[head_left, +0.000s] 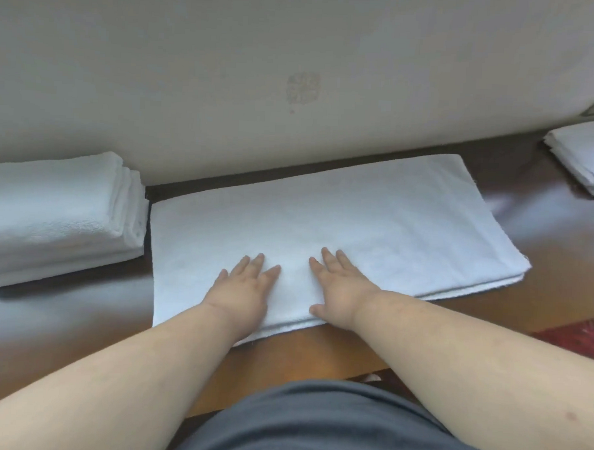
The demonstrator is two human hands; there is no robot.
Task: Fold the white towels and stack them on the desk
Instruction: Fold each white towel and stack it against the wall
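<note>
A person's left hand (243, 287) and right hand (337, 287) are pressing flat, fingers spread, on a half-folded white towel (374, 221) lying mid-desk (317, 355). Folded stacks are sitting at nine o'clock (58, 211) and two o'clock (588, 156); this towel's further folds and stacking are remaining.

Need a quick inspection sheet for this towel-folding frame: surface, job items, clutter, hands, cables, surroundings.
Surface: brown wooden desk, glossy, set against the wall.
Job's things: white towel lies flat in the middle, folded at least once, layered edges along its near side; folded towel stack left of it; second towel pile at far right, partly cut off by the frame.
Clutter: nothing seen.
Hands: left hand and right hand rest flat on the middle towel near its front edge, fingers straight.
Cables: nothing seen.
Surroundings: beige wall with a faint square mark; red patterned floor at lower right.
</note>
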